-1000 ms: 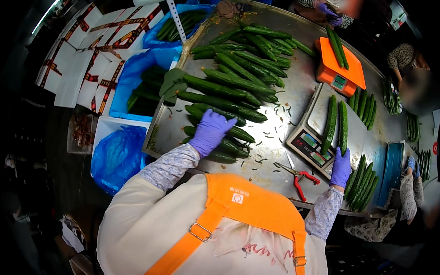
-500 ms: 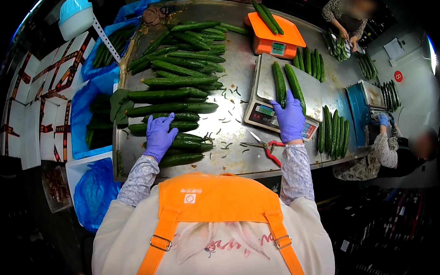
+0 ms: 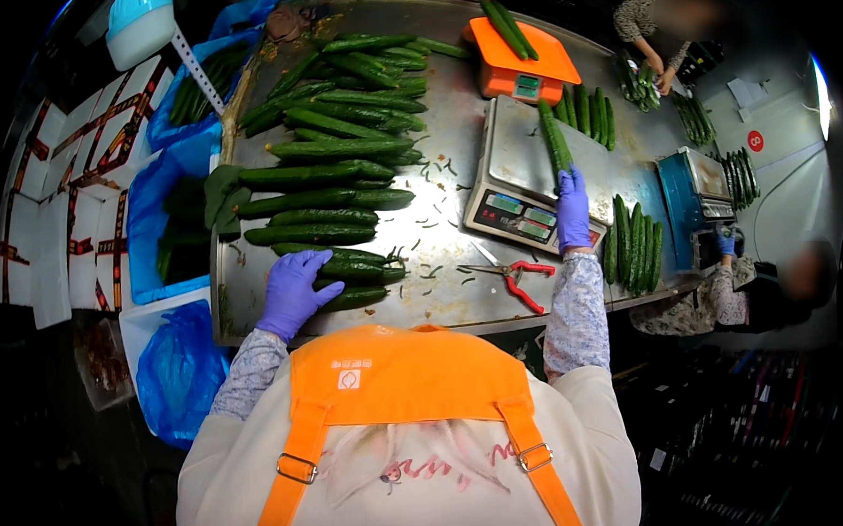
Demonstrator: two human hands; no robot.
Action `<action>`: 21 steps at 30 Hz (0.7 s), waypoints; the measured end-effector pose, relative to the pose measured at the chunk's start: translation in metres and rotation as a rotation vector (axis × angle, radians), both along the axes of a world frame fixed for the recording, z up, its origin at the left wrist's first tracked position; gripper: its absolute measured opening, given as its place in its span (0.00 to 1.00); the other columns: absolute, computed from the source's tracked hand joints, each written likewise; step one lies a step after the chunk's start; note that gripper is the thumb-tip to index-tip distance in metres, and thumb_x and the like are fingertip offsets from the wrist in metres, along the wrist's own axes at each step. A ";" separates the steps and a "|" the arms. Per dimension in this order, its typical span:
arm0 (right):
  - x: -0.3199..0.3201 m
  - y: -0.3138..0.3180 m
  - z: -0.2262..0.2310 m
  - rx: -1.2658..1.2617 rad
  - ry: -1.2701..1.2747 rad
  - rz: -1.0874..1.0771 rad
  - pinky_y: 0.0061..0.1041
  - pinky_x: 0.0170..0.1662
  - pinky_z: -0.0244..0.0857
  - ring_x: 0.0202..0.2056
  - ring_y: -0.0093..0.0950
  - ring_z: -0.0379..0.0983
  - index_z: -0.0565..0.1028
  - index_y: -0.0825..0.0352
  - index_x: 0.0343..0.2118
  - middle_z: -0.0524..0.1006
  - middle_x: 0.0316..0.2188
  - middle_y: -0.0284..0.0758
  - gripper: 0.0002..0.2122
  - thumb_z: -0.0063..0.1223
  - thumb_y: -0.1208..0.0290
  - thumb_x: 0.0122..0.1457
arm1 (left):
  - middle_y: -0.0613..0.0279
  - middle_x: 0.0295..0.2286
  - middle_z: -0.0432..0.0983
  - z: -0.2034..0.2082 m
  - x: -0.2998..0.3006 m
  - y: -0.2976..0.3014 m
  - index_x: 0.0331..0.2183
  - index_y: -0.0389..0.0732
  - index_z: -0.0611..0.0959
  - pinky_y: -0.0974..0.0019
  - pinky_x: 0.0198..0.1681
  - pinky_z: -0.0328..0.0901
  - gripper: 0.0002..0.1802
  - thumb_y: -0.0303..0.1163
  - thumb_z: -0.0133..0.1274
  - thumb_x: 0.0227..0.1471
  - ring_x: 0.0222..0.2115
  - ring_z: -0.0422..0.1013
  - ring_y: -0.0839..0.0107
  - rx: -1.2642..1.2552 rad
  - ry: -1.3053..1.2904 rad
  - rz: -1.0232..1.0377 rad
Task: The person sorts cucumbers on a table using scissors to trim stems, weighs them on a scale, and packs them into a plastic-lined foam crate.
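My right hand point(image 3: 573, 213), in a purple glove, is closed on the lower end of a cucumber point(image 3: 553, 139) over the right part of a flat-topped weighing scale point(image 3: 511, 159). Whether a second cucumber lies behind it is hidden. My left hand point(image 3: 296, 291), also gloved, lies at the left ends of the nearest cucumbers point(image 3: 354, 299), thumb and fingers apart. Beyond it, a long pile of cucumbers point(image 3: 347, 147) stretches up the left side of the metal table point(image 3: 420, 305). Red-handled scissors point(image 3: 515, 278) lie spread in front of the scale.
An orange scale point(image 3: 553, 57) holds cucumbers at the back. Grouped cucumbers point(image 3: 637, 244) lie right of my scale. Blue-lined bins point(image 3: 164, 224) and white boxes point(image 3: 53, 200) stand left. Co-workers handle cucumbers at right; one person's hand point(image 3: 726, 242) is near a blue scale point(image 3: 674, 194).
The two cucumbers lay apart on the scale; now a single one shows, shifted right in my right hand. My left hand has moved slightly nearer to me, off a cucumber it covered.
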State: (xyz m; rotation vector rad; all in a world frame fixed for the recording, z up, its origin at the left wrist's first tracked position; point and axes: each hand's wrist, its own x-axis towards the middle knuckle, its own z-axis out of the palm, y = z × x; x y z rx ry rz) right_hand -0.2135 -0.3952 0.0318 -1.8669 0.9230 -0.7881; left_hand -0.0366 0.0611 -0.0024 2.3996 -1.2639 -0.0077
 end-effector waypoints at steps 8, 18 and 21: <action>0.004 0.004 -0.008 -0.515 0.317 -0.061 0.36 0.52 0.61 0.49 0.45 0.68 0.65 0.65 0.56 0.70 0.49 0.50 0.21 0.48 0.64 0.62 | 0.56 0.35 0.73 -0.020 0.014 -0.002 0.43 0.44 0.79 0.58 0.43 0.64 0.28 0.44 0.63 0.39 0.39 0.69 0.57 0.059 0.139 0.009; 0.023 0.127 0.004 0.011 0.105 0.554 0.24 0.51 0.64 0.47 0.28 0.71 0.66 0.61 0.57 0.71 0.52 0.38 0.22 0.53 0.71 0.59 | 0.54 0.41 0.73 -0.005 0.032 0.018 0.47 0.42 0.76 0.60 0.48 0.64 0.25 0.41 0.59 0.48 0.43 0.70 0.57 0.057 0.157 0.093; 0.027 0.146 -0.048 -0.095 0.125 0.667 0.26 0.55 0.60 0.51 0.32 0.69 0.66 0.62 0.58 0.70 0.53 0.41 0.24 0.55 0.70 0.58 | 0.54 0.42 0.73 -0.015 0.067 0.024 0.46 0.41 0.77 0.59 0.51 0.62 0.22 0.38 0.57 0.50 0.44 0.70 0.58 -0.131 -0.062 0.327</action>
